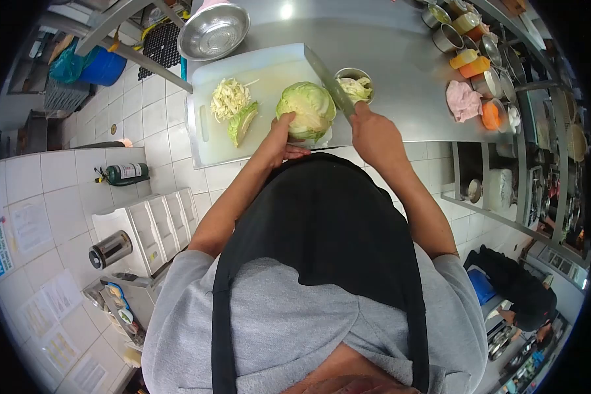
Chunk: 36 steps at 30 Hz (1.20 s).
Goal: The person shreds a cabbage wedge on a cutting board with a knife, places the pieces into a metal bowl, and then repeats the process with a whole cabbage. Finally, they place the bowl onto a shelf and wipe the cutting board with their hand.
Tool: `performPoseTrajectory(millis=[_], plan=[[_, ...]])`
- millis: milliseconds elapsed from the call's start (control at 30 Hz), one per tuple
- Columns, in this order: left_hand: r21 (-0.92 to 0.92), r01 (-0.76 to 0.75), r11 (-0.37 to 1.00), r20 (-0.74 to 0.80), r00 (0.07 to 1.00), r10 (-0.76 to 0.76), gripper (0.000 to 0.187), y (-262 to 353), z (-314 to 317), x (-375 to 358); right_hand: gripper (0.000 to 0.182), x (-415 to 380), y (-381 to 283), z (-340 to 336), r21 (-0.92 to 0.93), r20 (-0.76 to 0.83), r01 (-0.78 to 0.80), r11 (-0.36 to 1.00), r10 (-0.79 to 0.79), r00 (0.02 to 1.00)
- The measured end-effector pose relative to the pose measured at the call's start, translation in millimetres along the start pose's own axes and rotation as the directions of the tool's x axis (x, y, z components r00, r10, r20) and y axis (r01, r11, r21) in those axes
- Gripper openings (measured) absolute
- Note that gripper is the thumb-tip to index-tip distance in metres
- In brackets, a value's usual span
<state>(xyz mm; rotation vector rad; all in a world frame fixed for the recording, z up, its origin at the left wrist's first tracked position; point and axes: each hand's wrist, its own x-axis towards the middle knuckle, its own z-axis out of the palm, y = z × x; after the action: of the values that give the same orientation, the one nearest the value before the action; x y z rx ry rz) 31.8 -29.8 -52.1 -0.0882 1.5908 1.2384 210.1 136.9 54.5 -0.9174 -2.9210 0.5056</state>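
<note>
Currently, the left hand (286, 139) holds the cabbage (305, 110) at its near left side. The cabbage rests on the cutting board (276, 62), toward the board's near right corner. The right hand (375, 134) is closed around the handle of the knife (330, 82); the blade extends obliquely between the cabbage and the small metal container (343, 71), its tip near the board's far right corner. A cabbage wedge (243, 125) lies left of the cabbage, beside the shredded cabbage (230, 98). The board lies at the left end of the worktop (400, 72), along the near edge. A perforated metal bowl (213, 33) occupies the far left part of the worktop.
</note>
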Motion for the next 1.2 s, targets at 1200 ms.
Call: performPoseTrajectory(millis=[1200], plan=[[0.367,-0.223,0.903,0.632,0.772,-0.066,0.065,117.5,594.3,191.3,0.022,-279.5,206.1,13.9,0.747,0.199,-0.662,0.057,0.931,0.305]])
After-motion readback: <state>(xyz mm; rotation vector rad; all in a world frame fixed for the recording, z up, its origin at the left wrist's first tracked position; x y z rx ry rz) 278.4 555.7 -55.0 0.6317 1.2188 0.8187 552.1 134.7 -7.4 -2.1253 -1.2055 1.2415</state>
